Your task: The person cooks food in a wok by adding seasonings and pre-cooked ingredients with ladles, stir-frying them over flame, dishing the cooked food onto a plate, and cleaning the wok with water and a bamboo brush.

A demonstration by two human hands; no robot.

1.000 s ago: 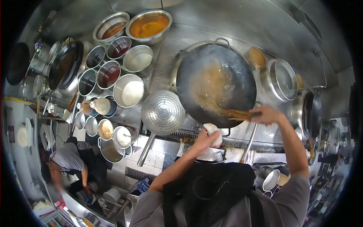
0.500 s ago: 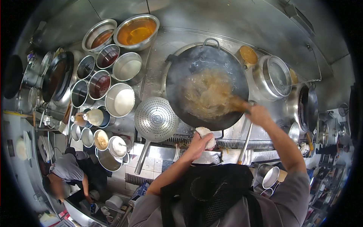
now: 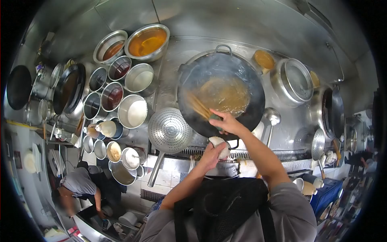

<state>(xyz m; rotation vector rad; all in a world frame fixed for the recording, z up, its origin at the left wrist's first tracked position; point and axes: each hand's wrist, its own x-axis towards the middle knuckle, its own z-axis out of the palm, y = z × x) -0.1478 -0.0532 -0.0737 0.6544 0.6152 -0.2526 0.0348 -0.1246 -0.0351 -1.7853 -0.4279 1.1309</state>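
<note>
Gripping brush (image 3: pixel 198 105) with right hand (image 3: pixel 227 122), fingers clamped on it, over left side of wok (image 3: pixel 252 115). Clutching cloth (image 3: pixel 217 141) in left hand (image 3: pixel 212 156), fingers closed round it, just beside wok's near edge. Likely risks: scald from wok's brown liquid (image 3: pixel 229 97), splashed by brisk stirring; burn from slipping cloth. In basin (image 3: pixel 161 52), amber liquid; in pot (image 3: pixel 125 106), white stuff.

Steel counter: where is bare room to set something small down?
Bare steel shows between the black metal wok and the cylindrical steel pots, and right of the long-handled silver ladle, in front of the round silver pot. Crowded: left, among those pots.
</note>
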